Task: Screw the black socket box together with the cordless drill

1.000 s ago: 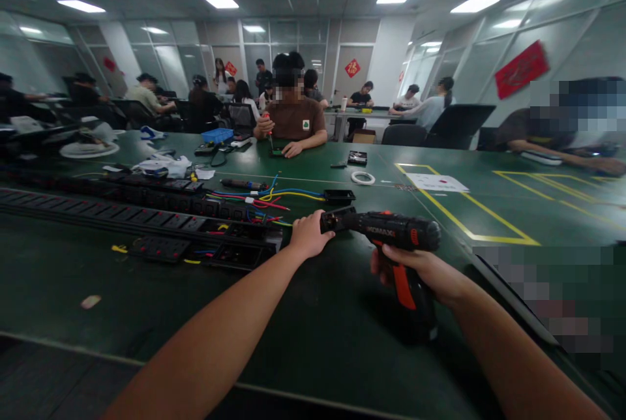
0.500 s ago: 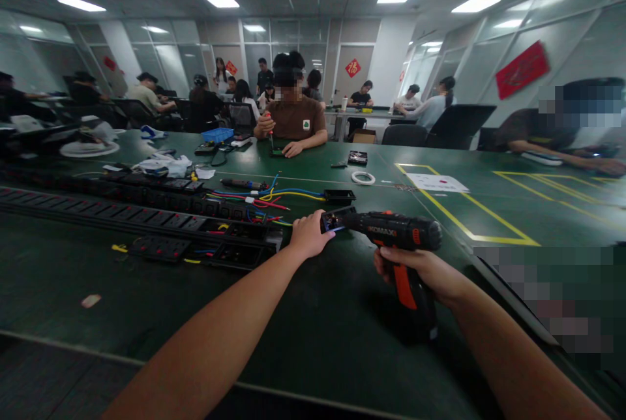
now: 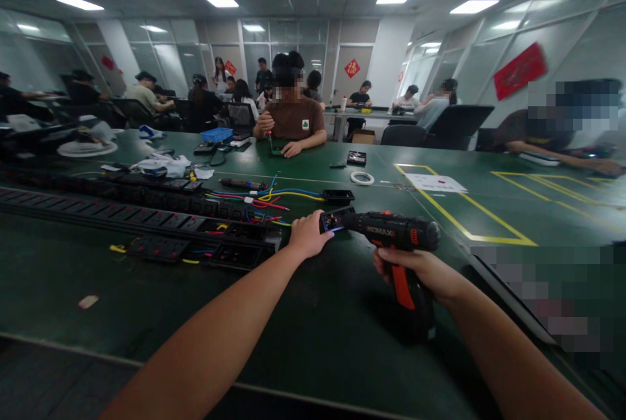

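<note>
My left hand (image 3: pixel 309 236) is closed round the near left end of a small black housing (image 3: pixel 333 219), holding it tilted over the green table. Inside the housing are small parts too fine to make out. In my right hand (image 3: pixel 415 270) is a black and orange cordless drill (image 3: pixel 391 231), lying level and pointing left, its handle wrapped by my fingers. The drill's nose reaches the right side of the housing; whether its tip touches a screw is hidden. Just behind lies a second black housing (image 3: pixel 338 195) with blue and yellow wires.
Long black power strips (image 3: pixel 122 208) with loose coloured wires fill the table's left side. A pen-shaped screwdriver (image 3: pixel 240 183), a tape roll (image 3: pixel 362 178) and a paper sheet (image 3: pixel 435 182) lie farther back. A co-worker (image 3: pixel 293 117) sits opposite with a screwdriver.
My hands, the housing and the drill stay almost where they were. The view has shifted very slightly, and the co-worker's screwdriver hand opposite has barely moved.
</note>
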The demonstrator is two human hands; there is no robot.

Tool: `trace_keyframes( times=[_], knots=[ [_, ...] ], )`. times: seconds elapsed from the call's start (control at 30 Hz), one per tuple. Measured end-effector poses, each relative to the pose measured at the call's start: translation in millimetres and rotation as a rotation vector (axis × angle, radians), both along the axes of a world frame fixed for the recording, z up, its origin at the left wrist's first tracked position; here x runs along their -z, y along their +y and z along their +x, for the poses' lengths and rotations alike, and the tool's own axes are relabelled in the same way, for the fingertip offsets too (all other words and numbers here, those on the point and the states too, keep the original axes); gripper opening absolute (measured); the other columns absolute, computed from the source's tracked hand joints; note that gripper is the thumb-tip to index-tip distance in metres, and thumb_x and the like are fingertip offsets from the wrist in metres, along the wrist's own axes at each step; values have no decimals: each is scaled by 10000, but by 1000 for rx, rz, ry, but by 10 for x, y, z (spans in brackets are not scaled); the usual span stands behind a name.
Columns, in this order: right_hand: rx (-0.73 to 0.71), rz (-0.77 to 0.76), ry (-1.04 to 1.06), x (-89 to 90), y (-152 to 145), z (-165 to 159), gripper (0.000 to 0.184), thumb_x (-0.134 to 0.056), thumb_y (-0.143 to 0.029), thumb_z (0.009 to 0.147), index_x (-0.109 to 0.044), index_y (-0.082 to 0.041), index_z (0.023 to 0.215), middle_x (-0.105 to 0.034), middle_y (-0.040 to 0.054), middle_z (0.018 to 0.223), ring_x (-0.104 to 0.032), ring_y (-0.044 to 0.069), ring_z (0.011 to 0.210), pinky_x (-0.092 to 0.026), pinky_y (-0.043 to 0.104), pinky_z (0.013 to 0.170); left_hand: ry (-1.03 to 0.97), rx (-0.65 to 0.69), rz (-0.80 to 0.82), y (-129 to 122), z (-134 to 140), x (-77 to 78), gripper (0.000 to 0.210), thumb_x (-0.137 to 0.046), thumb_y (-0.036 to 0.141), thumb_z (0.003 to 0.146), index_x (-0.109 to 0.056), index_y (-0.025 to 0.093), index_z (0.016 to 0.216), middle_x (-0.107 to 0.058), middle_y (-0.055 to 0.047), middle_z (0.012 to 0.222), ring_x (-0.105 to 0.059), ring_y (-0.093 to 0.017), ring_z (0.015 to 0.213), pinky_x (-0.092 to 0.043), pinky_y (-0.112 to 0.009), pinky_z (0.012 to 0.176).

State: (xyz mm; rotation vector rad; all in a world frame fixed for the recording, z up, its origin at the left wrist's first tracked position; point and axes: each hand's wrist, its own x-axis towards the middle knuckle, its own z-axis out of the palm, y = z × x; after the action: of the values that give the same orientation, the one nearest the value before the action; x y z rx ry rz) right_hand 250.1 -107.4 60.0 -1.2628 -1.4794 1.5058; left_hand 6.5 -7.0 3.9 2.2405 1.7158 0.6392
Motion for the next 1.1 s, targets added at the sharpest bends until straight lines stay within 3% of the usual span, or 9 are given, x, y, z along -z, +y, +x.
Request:
trace_keyframes(
  times=[0.33,0.57,1.1],
  knots=[
    [31,-11,30,-40,-39,-45,423,-864,-567,743,-742,-162,767,-678,53,734,-602,203,681,-469,354,674,-8,7,2,24,-5,23,573,-699,493,911,-519,270,1408,-695,-93,1355,-638,-325,1250,-435,-443,1057],
    [74,-45,95,-25,-55,-53,414,-896,-535,717,-784,-164,862,-714,74,837,-623,211,739,-502,347,672,-14,-5,6,30,-2,27,580,-715,486,908,-519,268,1408,-706,-99,1339,-639,-323,1259,-433,-436,1052],
    [-9,-98,89,-46,-66,-64,496,-855,-604,749,-761,-168,967,-728,72,745,-659,216,671,-503,350,645,-4,-10,5,13,8,2,583,-716,492,905,-530,256,1404,-713,-102,1335,-650,-326,1251,-446,-436,1051]
  ],
)
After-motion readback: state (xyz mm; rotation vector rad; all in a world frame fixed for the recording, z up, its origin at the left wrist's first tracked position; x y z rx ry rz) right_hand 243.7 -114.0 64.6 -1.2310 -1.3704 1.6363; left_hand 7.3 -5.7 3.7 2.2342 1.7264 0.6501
